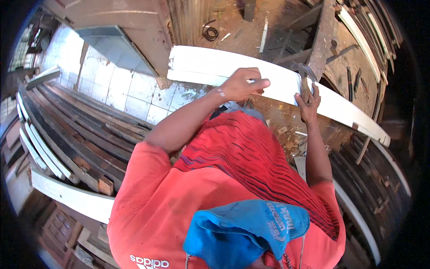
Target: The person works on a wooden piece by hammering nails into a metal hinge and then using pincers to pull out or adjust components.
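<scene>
A long white board [215, 60] runs across in front of me, sloping down toward the right. My left hand [244, 85] is over its near edge, the fingers closed around a thin, pale pencil-like stick [251, 81] whose tip pokes out. My right hand [308, 104] is further right at the same board. Its thumb and fingers grip a wooden-handled tool [306, 92] from both sides. The tool's grey metal head lies at the board's far edge; its exact kind cannot be made out.
Stacked dark timber [85, 130] lies at the left, with white strips [42, 150] beside it. A wooden bench [345, 76] with hand tools [354, 83] stands at the far right. A large panel [121, 49] leans at the far left. Shavings litter the floor.
</scene>
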Action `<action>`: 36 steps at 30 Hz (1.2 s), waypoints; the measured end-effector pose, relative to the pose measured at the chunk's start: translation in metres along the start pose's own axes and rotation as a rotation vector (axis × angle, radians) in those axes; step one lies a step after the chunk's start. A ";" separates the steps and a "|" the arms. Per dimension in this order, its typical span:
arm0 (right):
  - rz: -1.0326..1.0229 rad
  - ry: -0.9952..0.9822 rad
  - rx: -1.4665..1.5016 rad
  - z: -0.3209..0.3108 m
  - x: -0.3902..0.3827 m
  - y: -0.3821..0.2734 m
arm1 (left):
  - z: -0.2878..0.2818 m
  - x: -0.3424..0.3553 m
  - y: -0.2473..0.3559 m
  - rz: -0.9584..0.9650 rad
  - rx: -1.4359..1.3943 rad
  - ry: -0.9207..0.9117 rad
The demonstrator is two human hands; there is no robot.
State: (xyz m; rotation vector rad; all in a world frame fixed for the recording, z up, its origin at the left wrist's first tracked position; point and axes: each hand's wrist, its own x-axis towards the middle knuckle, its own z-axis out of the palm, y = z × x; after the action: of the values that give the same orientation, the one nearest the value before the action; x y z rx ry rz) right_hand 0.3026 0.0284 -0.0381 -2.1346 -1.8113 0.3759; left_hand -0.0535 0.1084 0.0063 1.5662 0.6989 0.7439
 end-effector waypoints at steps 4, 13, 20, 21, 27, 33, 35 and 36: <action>0.002 0.015 -0.004 0.004 0.000 0.005 | -0.015 -0.021 0.004 0.091 0.097 -0.006; -0.032 0.092 0.057 0.000 -0.003 0.010 | 0.050 0.032 0.036 0.151 0.753 -0.098; -0.011 0.027 0.278 -0.081 -0.014 0.042 | 0.062 0.005 0.036 0.020 0.503 0.113; 0.028 -0.010 0.246 -0.091 -0.016 0.060 | 0.063 0.009 0.037 0.097 0.604 0.071; -0.166 -0.015 -0.039 -0.143 -0.015 0.175 | 0.088 -0.007 0.031 -0.234 0.419 0.662; -0.097 0.021 -0.066 -0.170 0.028 0.234 | 0.139 0.001 0.033 -0.224 0.284 1.185; 0.067 0.049 -0.085 -0.164 0.066 0.248 | 0.163 0.004 0.036 -0.227 0.660 0.915; 0.146 0.038 -0.066 -0.159 0.088 0.257 | 0.174 0.014 0.045 -0.342 0.728 1.033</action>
State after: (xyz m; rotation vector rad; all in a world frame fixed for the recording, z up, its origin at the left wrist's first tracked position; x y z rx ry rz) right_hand 0.6119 0.0659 0.0049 -2.3099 -1.6745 0.3110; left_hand 0.0934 0.0087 0.0367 1.5346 2.1248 1.0957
